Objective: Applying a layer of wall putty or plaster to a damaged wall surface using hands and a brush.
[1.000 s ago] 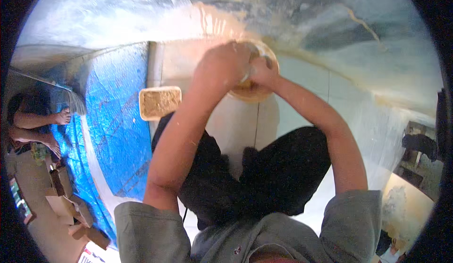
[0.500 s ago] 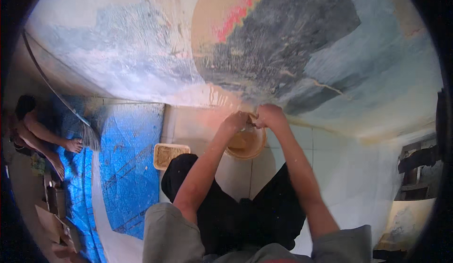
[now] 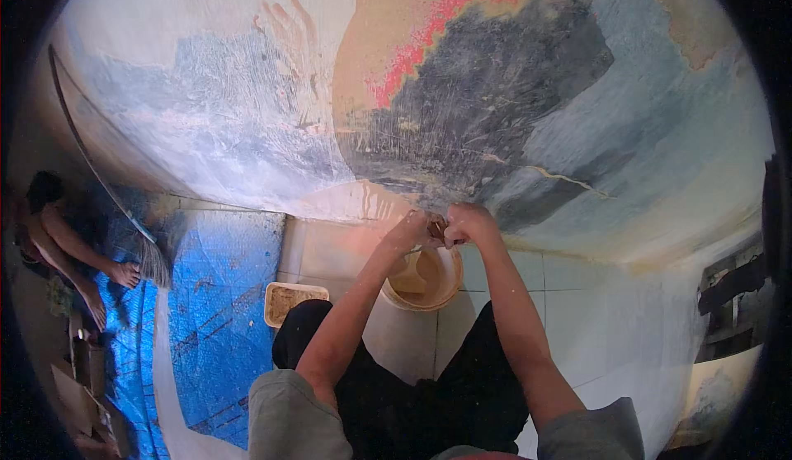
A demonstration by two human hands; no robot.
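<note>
Above a round bucket [image 3: 452, 293] with tan liquid or paste inside, both of my hands meet, fingers curled. My left hand [image 3: 410, 232] is closed, and so is my right hand [image 3: 471, 223] beside it. A small brownish thing [image 3: 436, 227] shows between the two; its kind is hidden by my fingers. The bucket stands on the tiles between my knees, close to the foot of the wall. Right behind my hands rises that wall [image 3: 487, 97], patched in grey, black, pink, tan and white.
A shallow rectangular tray [image 3: 297, 297] with tan residue lies by my left knee. Blue sheeting [image 3: 219, 311] covers the floor at left, with a broom [image 3: 154, 264] over it. Another person [image 3: 66, 237] sits at the far left, bare feet on the sheet. Pale tiles [image 3: 569, 316] extend right.
My hands stay together but sit slightly lower in the picture. The bucket, tray and wall also appear lower as the view shifts. More of the brownish thing shows between my fingers.
</note>
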